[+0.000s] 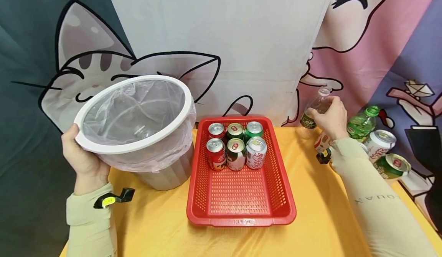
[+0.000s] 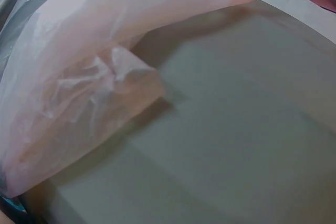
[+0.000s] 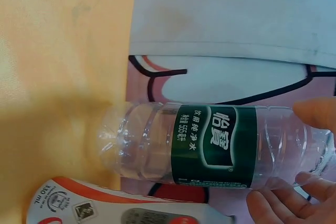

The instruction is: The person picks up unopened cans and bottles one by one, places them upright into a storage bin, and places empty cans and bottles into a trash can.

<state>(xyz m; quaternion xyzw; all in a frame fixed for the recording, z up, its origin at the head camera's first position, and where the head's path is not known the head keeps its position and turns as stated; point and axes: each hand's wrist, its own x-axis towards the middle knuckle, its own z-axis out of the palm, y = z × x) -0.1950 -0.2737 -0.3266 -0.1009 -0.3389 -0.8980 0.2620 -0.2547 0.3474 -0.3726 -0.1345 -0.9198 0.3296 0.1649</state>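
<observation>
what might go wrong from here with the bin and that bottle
The bin looks tilted, and could tip if the left hand loses its rim.
The right sleeve passes close to a white can, so pulling back might knock it.
The clear bottle in the right hand looks like thin plastic; a hard squeeze may dent it.

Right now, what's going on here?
A person's left hand grips the rim of a lined waste bin, which is tilted. The right hand holds a clear, green-labelled water bottle around its upper part. Between them, a red plastic basket holds six drink cans in two rows of three. A green-capped bottle and more cans are near the right forearm.
</observation>
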